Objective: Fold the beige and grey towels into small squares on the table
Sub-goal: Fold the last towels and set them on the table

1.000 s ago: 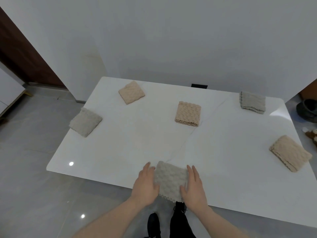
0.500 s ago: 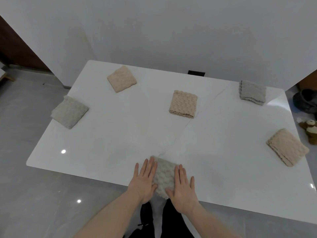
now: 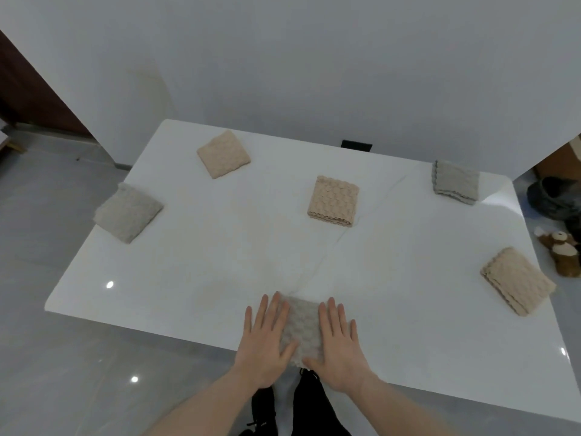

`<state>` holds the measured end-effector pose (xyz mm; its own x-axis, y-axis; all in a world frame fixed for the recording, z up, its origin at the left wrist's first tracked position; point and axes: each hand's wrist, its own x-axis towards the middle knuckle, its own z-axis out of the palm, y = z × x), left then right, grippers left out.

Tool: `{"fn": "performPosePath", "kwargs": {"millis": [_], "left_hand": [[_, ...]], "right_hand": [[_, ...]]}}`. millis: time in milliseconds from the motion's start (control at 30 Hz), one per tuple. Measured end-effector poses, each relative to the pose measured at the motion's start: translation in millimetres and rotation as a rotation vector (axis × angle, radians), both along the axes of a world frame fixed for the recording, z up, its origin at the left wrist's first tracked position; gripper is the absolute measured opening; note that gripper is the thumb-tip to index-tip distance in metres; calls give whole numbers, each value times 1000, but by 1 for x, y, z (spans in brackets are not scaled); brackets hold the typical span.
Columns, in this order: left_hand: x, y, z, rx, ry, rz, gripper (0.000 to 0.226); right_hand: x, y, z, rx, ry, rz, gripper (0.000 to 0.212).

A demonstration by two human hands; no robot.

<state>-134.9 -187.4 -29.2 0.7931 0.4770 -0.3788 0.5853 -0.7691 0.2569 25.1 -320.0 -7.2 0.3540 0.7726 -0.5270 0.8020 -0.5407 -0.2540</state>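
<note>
1. Head view: since a second ago both hands have slid from the grey towel's [image 3: 301, 332] sides onto its top.
2. Left hand [image 3: 267, 339] and right hand [image 3: 338, 344] press flat-fingered, gripping nothing, at bottom centre on the desk [image 3: 220, 262].
3. Soft, light, springy; best pinched at corners.

Both flat hands, left hand [image 3: 265, 339] and right hand [image 3: 341, 344], press the grey towel [image 3: 301, 328] at the white table's [image 3: 220, 262] near edge. Ahead of the fingertips lies bare tabletop up to the middle beige towel [image 3: 334, 201]. Off the left fingers the surface runs open toward a grey folded towel [image 3: 127, 212]; off the right fingers, toward a beige one [image 3: 517, 281].
</note>
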Motion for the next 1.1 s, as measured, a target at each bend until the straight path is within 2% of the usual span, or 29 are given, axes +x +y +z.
{"fn": "performPosePath", "kwargs": {"millis": [67, 233, 367, 467, 700, 767, 833, 933, 1033, 1100], "left_hand": [[-2, 2, 3, 29, -22, -71, 79], [-6, 29, -7, 45, 187, -248, 92], [6, 32, -3, 87, 270, -325, 96], [12, 27, -6, 62, 330, -279, 95], [15, 31, -15, -3, 384, -256, 95], [18, 32, -16, -22, 422, -253, 95], [21, 32, -16, -34, 456, -248, 96], [28, 32, -10, -58, 516, -230, 99], [45, 33, 3, -139, 591, -189, 108], [54, 38, 18, -201, 539, -158, 109]], "right_hand": [[-5, -4, 1, 28, -3, 43, 115], [-12, -5, -17, 2, -34, 109, 108], [-12, -3, -22, -42, -48, 114, 105], [-5, -3, -29, -108, -46, 122, 109], [1, 2, -50, -54, -61, 147, 120], [1, 8, -46, -155, -76, 180, 128], [-2, 11, -44, -240, -137, 231, 127], [0, 17, -35, -308, -105, 234, 128], [10, 15, -23, -244, -29, 226, 122], [19, 11, -10, -175, 27, 196, 121]]}}
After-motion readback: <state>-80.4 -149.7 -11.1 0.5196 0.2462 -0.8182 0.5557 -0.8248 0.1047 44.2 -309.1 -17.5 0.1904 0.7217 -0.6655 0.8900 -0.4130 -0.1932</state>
